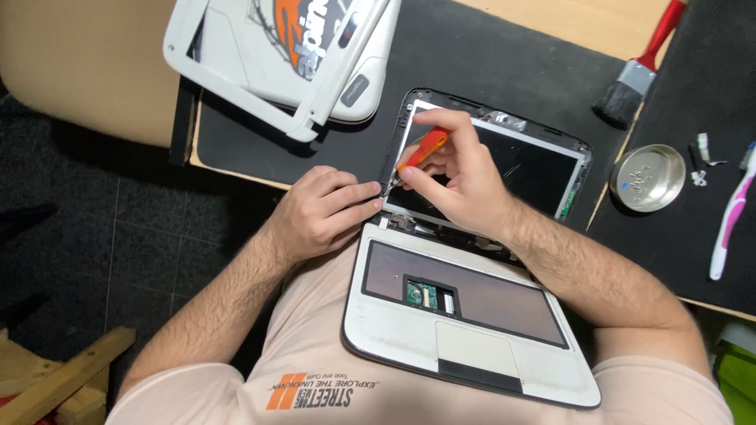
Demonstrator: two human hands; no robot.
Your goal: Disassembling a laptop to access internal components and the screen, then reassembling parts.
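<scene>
A small white laptop [398,346] rests open on my lap and the desk edge, its keyboard removed and a green circuit board showing in the bay. The screen panel [535,169] lies flat with its bezel off. My right hand [461,177] grips an orange-handled screwdriver [421,149], tip down at the screen's lower left corner. My left hand [323,211] rests beside that corner, fingers curled against the frame's edge.
A white laptop bezel and lid parts [272,55] lie at the back left on a black mat [465,59]. A red-handled brush [638,67], a round metal dish [650,179] with small screws, a pink-and-white toothbrush [731,216] and small metal parts [701,157] sit at the right.
</scene>
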